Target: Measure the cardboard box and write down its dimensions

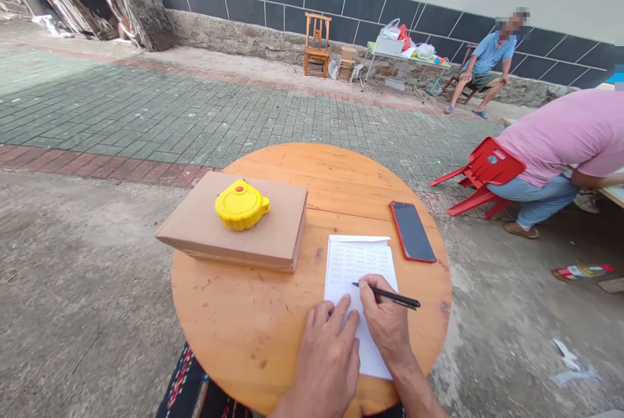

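My right hand is closed around a black pen, its tip at the paper below several rows of small handwriting. The white paper lies flat, with what looks like another folded sheet showing at its top edge. Resting on the paper's left side, my left hand lies with its fingers stretched out, holding nothing. To the left sits a brown cardboard box with a yellow tape measure on top. A phone in a red case lies right of the paper, screen dark.
Everything stands on a round wooden table. On the right, a person in a pink shirt leans forward on a red plastic chair. Farther back are a wooden chair, a cluttered folding table and a seated person in blue.
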Motion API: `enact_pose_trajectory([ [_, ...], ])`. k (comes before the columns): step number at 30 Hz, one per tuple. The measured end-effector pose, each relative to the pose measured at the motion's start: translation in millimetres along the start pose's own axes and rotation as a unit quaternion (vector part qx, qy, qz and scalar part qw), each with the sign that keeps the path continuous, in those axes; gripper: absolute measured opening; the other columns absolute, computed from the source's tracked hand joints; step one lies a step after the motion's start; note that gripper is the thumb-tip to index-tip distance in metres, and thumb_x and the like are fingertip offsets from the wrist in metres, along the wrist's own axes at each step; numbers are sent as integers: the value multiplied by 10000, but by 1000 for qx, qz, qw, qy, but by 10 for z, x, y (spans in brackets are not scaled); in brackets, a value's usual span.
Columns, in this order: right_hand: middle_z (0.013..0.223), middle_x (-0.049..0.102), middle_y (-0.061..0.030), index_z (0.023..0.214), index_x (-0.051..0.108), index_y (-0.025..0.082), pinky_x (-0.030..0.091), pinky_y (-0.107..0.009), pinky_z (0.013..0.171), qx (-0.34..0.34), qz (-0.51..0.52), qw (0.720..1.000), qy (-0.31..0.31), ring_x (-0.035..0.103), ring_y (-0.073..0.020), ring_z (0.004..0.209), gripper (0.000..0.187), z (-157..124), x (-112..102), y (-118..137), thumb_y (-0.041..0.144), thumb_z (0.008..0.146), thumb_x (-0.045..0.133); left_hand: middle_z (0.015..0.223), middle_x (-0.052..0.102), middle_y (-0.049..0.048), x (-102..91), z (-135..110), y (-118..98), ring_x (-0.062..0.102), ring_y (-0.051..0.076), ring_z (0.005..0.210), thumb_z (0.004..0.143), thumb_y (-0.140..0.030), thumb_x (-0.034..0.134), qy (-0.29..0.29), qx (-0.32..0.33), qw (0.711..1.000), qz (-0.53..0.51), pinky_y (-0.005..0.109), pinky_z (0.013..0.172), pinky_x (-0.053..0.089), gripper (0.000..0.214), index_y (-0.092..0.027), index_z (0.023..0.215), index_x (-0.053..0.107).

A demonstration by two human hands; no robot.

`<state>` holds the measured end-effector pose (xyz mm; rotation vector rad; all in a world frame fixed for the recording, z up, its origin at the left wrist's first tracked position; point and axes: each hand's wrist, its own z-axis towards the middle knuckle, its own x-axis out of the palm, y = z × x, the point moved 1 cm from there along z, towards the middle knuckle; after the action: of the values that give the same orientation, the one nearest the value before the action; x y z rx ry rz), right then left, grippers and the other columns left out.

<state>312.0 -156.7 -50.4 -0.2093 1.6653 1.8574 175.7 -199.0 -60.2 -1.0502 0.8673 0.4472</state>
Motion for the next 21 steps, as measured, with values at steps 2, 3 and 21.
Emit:
enact_pose_trajectory([
  [2, 577, 551, 27, 726, 595, 205, 428, -243, 512, 5, 1, 1000, 2, 491, -134, 516, 229, -1, -5, -9, 355, 877, 509, 1396, 527, 23, 2, -2, 0, 465, 258, 1043, 848, -119, 492, 3, 0, 1000, -3, 440, 898, 462, 375, -216, 1200, 578],
  [3, 570, 544, 31, 730, 594, 206, 417, -242, 497, 10, 5, 1000, 2, 478, -131, 501, 224, -2, -7, -18, 356, 875, 512, 1397, 526, 22, 5, -3, -1, 464, 259, 1045, 848, -122, 494, 4, 0, 1000, -3, 440, 900, 460, 375, -217, 1200, 578],
  [21, 504, 480, 57, 763, 590, 208, 409, -250, 482, 43, 38, 998, -40, 456, -132, 462, 224, -30, -43, -80, 386, 877, 516, 1387, 538, 38, -3, 3, 0, 472, 256, 1044, 849, -133, 509, -2, 3, 1000, 7, 444, 897, 471, 358, -220, 1186, 593],
])
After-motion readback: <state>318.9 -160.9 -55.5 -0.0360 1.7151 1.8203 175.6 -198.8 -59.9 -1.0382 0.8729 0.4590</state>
